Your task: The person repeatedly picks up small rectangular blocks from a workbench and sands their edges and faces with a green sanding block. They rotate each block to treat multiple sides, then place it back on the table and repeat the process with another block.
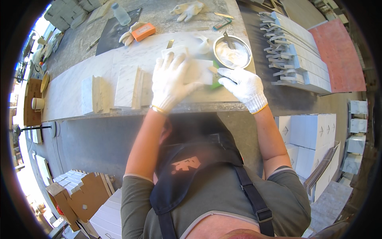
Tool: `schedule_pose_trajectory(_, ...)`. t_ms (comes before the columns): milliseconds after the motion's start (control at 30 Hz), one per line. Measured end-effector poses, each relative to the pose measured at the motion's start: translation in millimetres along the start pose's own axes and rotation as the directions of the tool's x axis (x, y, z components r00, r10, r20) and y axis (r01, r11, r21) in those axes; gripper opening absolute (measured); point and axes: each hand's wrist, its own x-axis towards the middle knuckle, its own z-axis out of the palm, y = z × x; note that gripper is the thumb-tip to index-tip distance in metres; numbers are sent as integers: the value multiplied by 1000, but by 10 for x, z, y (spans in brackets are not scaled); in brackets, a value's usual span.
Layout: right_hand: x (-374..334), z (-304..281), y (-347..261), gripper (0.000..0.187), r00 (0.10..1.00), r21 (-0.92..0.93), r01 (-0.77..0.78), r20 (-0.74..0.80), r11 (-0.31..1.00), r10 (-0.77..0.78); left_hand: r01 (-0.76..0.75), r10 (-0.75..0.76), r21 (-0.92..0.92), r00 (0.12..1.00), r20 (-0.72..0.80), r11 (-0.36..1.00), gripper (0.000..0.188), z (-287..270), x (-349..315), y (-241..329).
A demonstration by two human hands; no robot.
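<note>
On the marble-topped bench (pixel 63 93) we find, leftmost, one short stack of pale slabs (pixel 88 95), then a second stack (pixel 126 88), with an orange box (pixel 143 32) beyond it. Next comes the left hand (pixel 171 81) (white-gloved, like its partner), fingers stretched out, thumb spread away from them – at the left of a white tile (pixel 205 69). The tile, partly blurred, lies between both hands. A green tool (pixel 215 82) is at its right edge; the right hand (pixel 242 85) has its fingertips there – we cannot tell whether they pinch it – just below a bowl of white paste (pixel 219 60)
</note>
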Motion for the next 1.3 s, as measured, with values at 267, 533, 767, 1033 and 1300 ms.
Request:
schedule_pose_trajectory(267,-106,-105,-35,27,999,-7,-12,48,1000,12,-5,5,21,1000,7,1000,83,8,3,-4)
schedule_pose_trajectory(533,4,-99,-39,29,999,95,-17,-38,995,21,-5,5,21,1000,5,1000,83,24,6,-13)
schedule_pose_trajectory(767,-15,-24,-4,28,999,31,-9,38,999,8,-11,11,23,1000,-26,1000,82,32,-7,-11)
schedule_pose_trajectory(1033,-134,-112,-12,27,996,43,-46,74,998,43,-7,7,19,1000,0,1000,83,27,1,-20)
schedule_pose_trajectory(1300,-40,-181,404,30,971,82,-239,9,968,239,1,-1,2,1000,-9,1000,81,6,-2,3)
